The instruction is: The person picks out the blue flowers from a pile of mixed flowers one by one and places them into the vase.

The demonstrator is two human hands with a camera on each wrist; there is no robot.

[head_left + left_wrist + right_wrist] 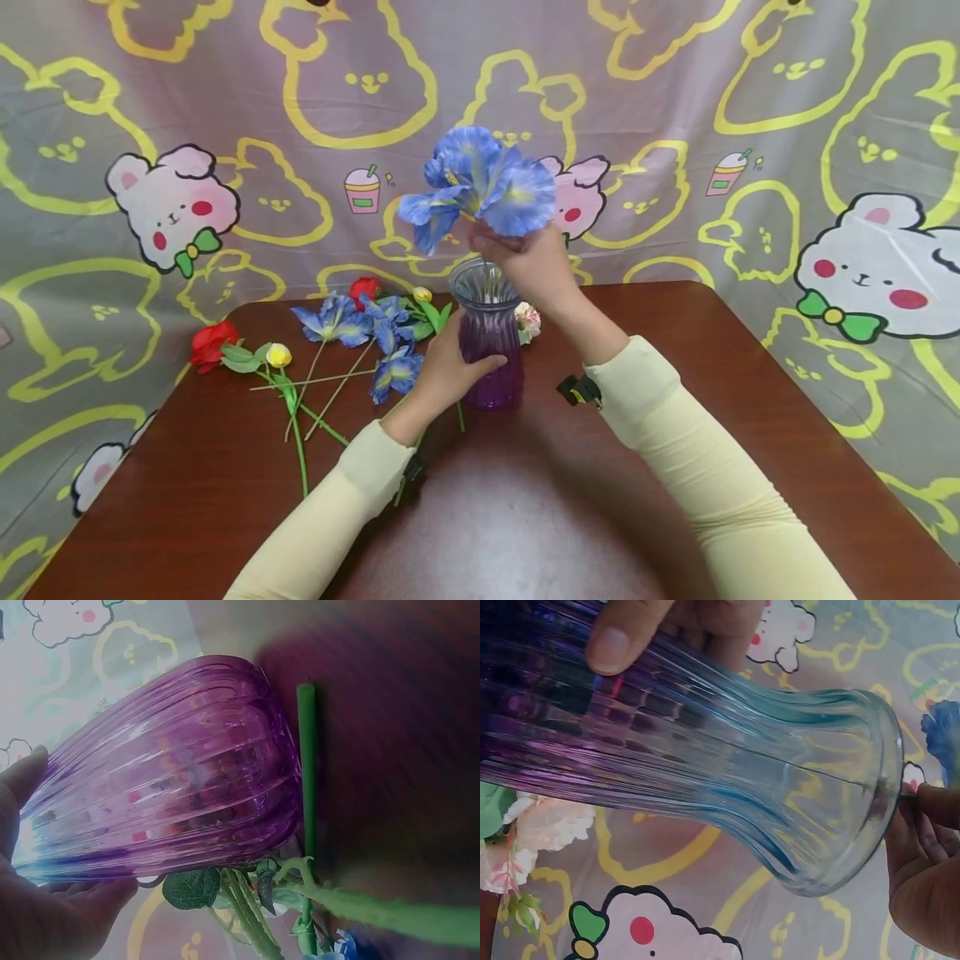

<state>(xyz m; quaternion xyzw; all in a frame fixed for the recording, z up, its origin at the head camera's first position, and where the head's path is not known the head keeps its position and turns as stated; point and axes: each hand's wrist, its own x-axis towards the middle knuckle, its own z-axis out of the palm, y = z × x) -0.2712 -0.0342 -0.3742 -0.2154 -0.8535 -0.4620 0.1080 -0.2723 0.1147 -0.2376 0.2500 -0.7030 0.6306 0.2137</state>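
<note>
A ribbed glass vase (pixel 495 379), purple below and clear bluish at its flared rim, stands upright on the table. My left hand (pixel 444 367) grips its side, thumb toward the front and fingers round the far side. Above the rim, my right hand (pixel 543 268) pinches the stem of a blue artificial iris (pixel 517 192) just below its petals. In the right wrist view the thin stem (pixel 780 760) runs down inside the vase, and the thumb and fingers of the right hand (pixel 930 855) hold it close to the rim.
Left of the vase lie several blue irises (pixel 337 321), a red flower (pixel 213 343) and a yellow bud (pixel 278 356) on green stems, partly overlapping. A pink-white flower (pixel 528 321) lies behind the vase on the right. A patterned curtain (pixel 652 75) hangs behind the brown table (pixel 637 517).
</note>
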